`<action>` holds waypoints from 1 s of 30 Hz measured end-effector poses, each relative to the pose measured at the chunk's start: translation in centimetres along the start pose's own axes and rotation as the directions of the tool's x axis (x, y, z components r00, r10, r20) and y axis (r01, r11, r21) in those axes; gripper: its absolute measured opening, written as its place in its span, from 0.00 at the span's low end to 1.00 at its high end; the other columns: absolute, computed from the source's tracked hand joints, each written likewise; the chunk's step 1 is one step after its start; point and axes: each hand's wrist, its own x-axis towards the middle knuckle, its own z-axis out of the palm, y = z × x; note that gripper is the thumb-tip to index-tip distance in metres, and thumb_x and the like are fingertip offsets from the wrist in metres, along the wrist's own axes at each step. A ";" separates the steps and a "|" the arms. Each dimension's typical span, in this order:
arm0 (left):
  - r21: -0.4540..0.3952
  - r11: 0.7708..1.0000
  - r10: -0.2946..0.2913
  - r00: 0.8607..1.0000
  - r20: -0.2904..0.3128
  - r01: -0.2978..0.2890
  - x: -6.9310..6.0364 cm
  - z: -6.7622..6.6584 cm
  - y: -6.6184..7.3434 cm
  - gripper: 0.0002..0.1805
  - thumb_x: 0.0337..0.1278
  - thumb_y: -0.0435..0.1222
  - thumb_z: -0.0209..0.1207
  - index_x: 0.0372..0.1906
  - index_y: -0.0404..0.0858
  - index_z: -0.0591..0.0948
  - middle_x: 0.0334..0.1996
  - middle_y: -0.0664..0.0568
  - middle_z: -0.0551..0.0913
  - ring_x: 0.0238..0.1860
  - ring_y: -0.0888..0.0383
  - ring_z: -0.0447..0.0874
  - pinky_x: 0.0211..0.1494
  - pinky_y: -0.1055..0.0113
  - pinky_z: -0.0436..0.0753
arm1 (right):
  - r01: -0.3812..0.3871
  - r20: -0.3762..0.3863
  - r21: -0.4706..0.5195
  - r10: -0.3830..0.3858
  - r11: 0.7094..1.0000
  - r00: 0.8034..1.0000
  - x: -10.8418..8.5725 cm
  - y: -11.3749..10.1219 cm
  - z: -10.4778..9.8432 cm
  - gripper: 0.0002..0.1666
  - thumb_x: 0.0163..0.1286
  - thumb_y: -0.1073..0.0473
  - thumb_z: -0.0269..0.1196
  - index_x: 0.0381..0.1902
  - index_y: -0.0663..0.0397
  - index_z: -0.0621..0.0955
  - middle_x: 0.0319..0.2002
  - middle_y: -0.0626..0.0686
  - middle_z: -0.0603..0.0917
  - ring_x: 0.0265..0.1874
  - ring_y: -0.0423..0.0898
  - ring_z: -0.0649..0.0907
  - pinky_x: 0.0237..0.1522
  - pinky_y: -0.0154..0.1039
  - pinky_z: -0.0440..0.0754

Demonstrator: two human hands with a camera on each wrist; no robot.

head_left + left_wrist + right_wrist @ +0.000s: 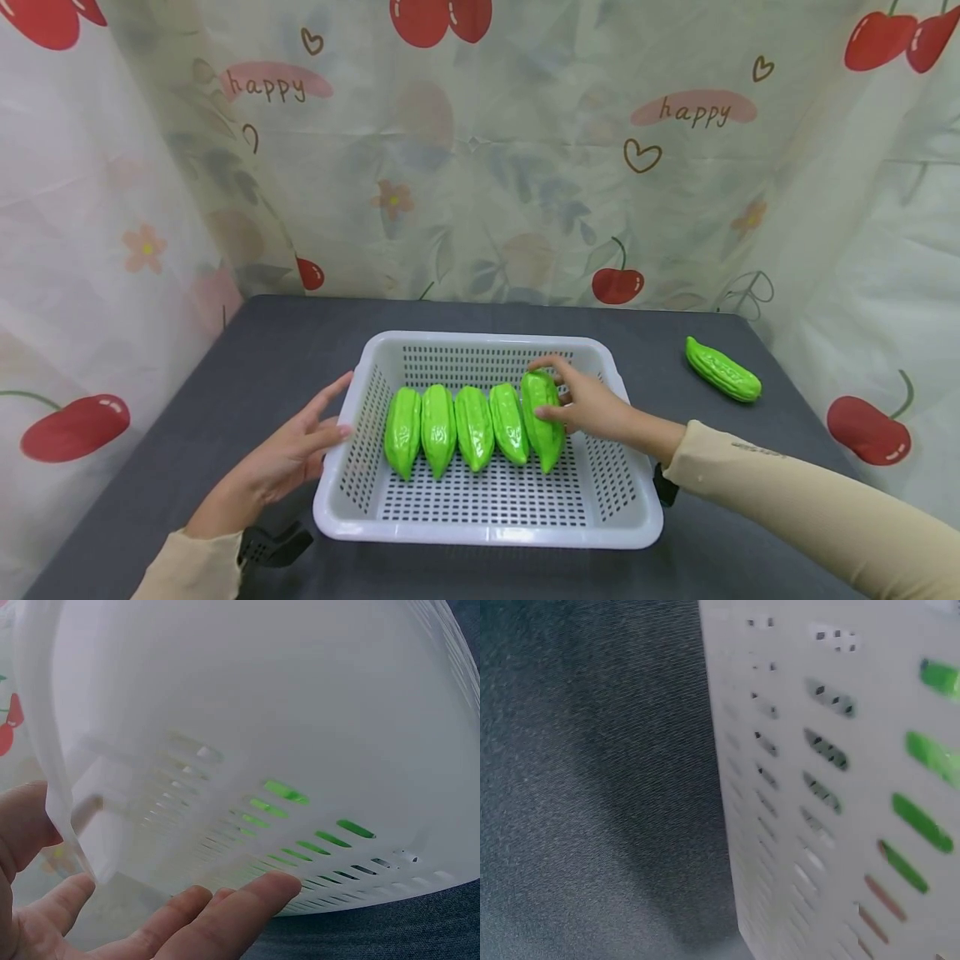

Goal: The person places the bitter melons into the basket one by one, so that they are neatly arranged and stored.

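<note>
A white plastic basket (480,533) stands on the dark table, and several green bitter melons (475,427) lie side by side in it. My right hand (588,404) holds the rightmost bitter melon (542,425), thumb across its near face and fingers at its far end. At the basket's left side is my left hand (288,450), its thumb at the rim and its fingers loosely extended along the outside. The left wrist view shows these fingers (232,919) beside the slotted wall (300,712). In the right wrist view the basket wall (780,825) hides most of the right hand.
Another bitter melon (722,369) lies on the table to the right of the basket. The dark table (322,325) extends around the basket. A printed curtain (480,167) with cherries hangs behind it and on both sides.
</note>
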 end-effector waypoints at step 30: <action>0.018 1.000 -0.003 1.000 -0.014 0.003 0.1 -0.1 -0.2 0.46 0.69 0.33 0.53 0.76 0.61 0.38 0.72 0.32 0.58 0.57 0.40 0.79 0.52 0.38 0.79 | -0.002 -0.018 -0.191 -0.002 0.982 1.000 0.2 0.2 0.6 0.41 0.64 0.56 0.67 0.71 0.51 0.63 0.58 0.61 0.77 0.48 0.54 0.83 0.41 0.41 0.85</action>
